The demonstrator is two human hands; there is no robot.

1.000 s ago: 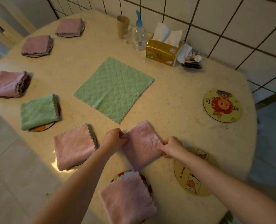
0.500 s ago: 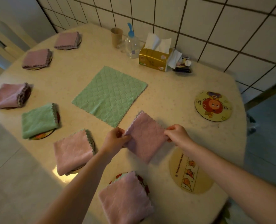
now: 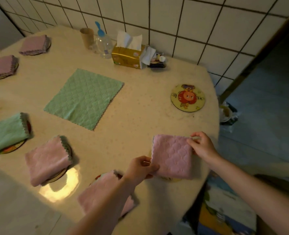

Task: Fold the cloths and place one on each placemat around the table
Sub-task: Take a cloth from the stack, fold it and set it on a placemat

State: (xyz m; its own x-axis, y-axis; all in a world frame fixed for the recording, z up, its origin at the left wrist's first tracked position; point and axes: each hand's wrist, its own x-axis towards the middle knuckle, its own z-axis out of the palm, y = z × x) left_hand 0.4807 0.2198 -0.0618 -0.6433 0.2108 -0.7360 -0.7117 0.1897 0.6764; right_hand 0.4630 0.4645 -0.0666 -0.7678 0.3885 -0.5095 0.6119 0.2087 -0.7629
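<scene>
- Pink folded cloth point(image 3: 172, 156) at near right of table point(image 3: 140, 119), held by both hands over a placemat point(image 3: 171, 179) that is almost fully hidden; only a sliver shows under its near edge.
- Left hand point(image 3: 141, 168) pinches the cloth's near-left corner, fingers curled on it.
- Right hand point(image 3: 202, 146) pinches the far-right corner, thumb and fingers closed on the edge.
- Cannot tell if the cloth is fully resting on the mat or just above it.
- Step in hand: placing this folded cloth on its mat.
- Next move, judged: let go with both hands, then take the green unfolded cloth point(image 3: 83, 99) lying flat mid-table and fold it.
- Bare round placemat point(image 3: 187, 97) at far right has no cloth; likely the spot for the green one.
- Other mats on the left and near side already carry folded cloths: pink point(image 3: 47, 160), green point(image 3: 6, 132), more pink further off.
- Tissue box point(image 3: 127, 56), bottle point(image 3: 104, 44), cup point(image 3: 87, 38) by the far wall.
</scene>
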